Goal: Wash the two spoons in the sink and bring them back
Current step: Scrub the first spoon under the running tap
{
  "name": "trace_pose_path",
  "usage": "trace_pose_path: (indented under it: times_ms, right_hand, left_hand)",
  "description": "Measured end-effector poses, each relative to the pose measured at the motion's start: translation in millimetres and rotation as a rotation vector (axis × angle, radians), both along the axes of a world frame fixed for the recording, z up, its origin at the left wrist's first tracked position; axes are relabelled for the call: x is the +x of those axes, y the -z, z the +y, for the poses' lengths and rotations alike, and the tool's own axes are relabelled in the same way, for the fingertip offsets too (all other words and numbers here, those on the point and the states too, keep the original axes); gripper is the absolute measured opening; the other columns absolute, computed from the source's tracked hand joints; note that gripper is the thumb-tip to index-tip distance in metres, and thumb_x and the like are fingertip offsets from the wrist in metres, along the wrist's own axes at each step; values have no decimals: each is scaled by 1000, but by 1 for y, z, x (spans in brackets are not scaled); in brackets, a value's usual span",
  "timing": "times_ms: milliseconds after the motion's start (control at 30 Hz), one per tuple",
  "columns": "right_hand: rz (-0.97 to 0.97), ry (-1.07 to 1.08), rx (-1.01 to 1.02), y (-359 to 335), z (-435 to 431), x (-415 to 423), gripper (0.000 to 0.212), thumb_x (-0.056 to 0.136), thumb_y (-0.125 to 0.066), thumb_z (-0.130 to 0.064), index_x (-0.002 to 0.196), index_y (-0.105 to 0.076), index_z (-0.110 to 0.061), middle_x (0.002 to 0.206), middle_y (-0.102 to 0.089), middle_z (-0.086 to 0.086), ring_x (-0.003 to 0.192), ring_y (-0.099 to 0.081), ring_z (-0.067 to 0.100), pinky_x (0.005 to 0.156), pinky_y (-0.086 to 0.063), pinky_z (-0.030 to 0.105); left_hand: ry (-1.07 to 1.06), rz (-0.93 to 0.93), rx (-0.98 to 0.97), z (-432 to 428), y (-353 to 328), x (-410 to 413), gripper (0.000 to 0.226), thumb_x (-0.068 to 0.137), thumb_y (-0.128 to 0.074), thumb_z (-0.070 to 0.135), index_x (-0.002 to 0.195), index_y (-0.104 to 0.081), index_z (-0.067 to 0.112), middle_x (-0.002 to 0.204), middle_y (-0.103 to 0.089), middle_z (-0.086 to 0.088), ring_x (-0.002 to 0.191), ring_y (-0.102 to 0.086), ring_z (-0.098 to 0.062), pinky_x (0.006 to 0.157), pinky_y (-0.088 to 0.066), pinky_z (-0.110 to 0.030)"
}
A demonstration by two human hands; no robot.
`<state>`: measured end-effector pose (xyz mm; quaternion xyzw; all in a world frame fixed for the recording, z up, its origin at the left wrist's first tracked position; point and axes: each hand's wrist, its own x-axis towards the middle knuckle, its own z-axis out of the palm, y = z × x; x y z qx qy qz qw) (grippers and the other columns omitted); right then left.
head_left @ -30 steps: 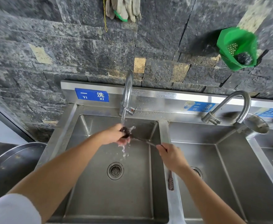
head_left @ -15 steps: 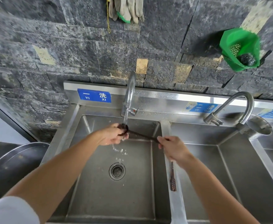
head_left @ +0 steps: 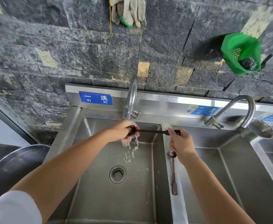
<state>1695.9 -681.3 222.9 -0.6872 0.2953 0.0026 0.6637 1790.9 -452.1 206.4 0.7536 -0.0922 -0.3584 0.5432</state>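
A dark long-handled spoon (head_left: 150, 131) lies level across the left sink basin (head_left: 100, 191) under the running faucet (head_left: 131, 97). My left hand (head_left: 124, 132) wraps the spoon's bowl, with water spilling from under the fingers. The handle end is pinched by my right hand (head_left: 180, 144) above the divider. A second dark spoon (head_left: 173, 173) lies along the divider between the basins, bowl toward the wall, just below my right wrist.
A second basin (head_left: 229, 175) with its own curved faucet (head_left: 239, 110) is at the right. A green basket (head_left: 242, 54) with scourers and grey gloves (head_left: 129, 12) hang on the stone wall. A large steel bowl (head_left: 11, 167) sits at the left.
The spoon has swung from slanting down to level, my right hand rising and uncovering the bowl of the second spoon on the divider. My left hand stays on the bowl under the water.
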Motion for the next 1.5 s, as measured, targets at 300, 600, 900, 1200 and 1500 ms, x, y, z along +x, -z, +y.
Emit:
trace_pose_path:
  times_ms: [300, 600, 900, 1200, 1500]
  right_hand:
    - [-117, 97, 395, 19, 17, 17, 30, 96, -61, -16, 71, -44, -16, 47, -31, -4, 42, -28, 13, 40, -28, 25]
    - [46, 301, 884, 50, 70, 50, 17, 86, -73, -17, 89, -64, -3, 62, -64, 7, 52, -57, 16, 47, -51, 26]
    - [94, 112, 800, 56, 156, 70, 13, 85, -73, -6, 78, -63, -3, 76, -64, 12, 51, -62, 11, 48, -53, 17]
    - [98, 197, 803, 47, 172, 68, 6, 87, -70, -5, 87, -65, -1, 81, -72, 12, 74, -71, 19, 85, -59, 34]
    - [116, 316, 875, 47, 141, 66, 9, 84, -71, -4, 85, -65, 3, 67, -74, 15, 61, -74, 22, 56, -61, 29]
  left_hand:
    - [-389, 444, -433, 19, 2, 9, 22, 102, -34, -1, 108, -55, -2, 95, -63, -21, 44, -39, -8, 32, -28, -18]
    - [-617, 526, -650, 40, -12, -2, 32, 93, -23, -14, 110, -47, -1, 104, -53, -22, 73, -50, -22, 62, -37, -28]
    - [-274, -287, 404, 54, 20, -12, 30, 103, -39, 28, 110, -57, 5, 68, -63, -6, 53, -56, -20, 42, -39, -23]
    - [-294, -536, 615, 66, 23, -16, 36, 103, -39, 22, 104, -60, -7, 108, -65, -30, 101, -60, -44, 78, -41, -42]
    - [-329, -438, 598, 112, 31, -23, 33, 102, -40, 27, 105, -57, -1, 96, -64, -25, 85, -64, -40, 74, -52, -44]
